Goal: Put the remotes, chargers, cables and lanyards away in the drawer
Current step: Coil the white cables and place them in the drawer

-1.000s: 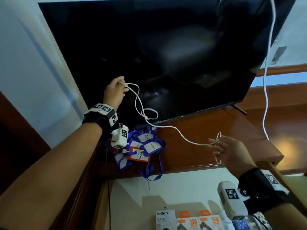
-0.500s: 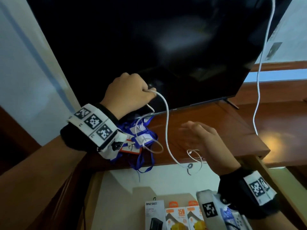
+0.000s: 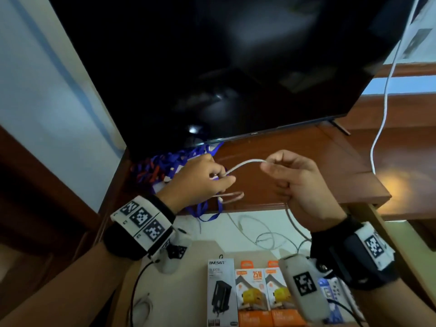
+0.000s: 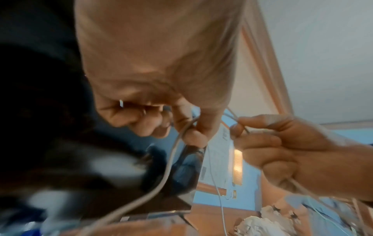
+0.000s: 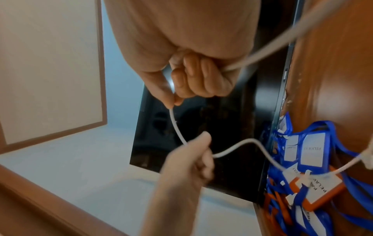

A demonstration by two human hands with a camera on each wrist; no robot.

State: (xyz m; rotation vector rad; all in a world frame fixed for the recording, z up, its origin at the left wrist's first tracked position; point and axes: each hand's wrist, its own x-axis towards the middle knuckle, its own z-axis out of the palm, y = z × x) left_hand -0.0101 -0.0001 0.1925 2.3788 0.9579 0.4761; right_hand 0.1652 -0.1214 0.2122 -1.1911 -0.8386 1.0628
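Note:
A white cable (image 3: pixel 245 162) arcs between my two hands above the wooden shelf's front edge. My left hand (image 3: pixel 221 178) pinches one end of the arc, and a short loop of the cable (image 3: pixel 232 197) sticks out below its fingers. My right hand (image 3: pixel 266 165) pinches the other end between thumb and forefinger, with the rest trailing down through its curled fingers. The wrist views show the same pinches: left hand (image 4: pixel 186 127), right hand (image 5: pixel 173 102), cable (image 5: pixel 176 127). A pile of blue lanyards (image 3: pixel 162 168) with white and orange badges (image 5: pixel 311 150) lies on the shelf behind my left hand.
A large black TV (image 3: pixel 212 67) stands on the wooden shelf (image 3: pixel 318 166). Another white cord (image 3: pixel 387 90) hangs at the right. Below, the open drawer (image 3: pixel 184 291) holds a black charger box (image 3: pixel 220 291), two orange charger boxes (image 3: pixel 253 298) and loose cables (image 3: pixel 266 237).
My left hand came down from the TV with the cable to the shelf's front. My right hand, open before, rose and now pinches the cable close beside the left.

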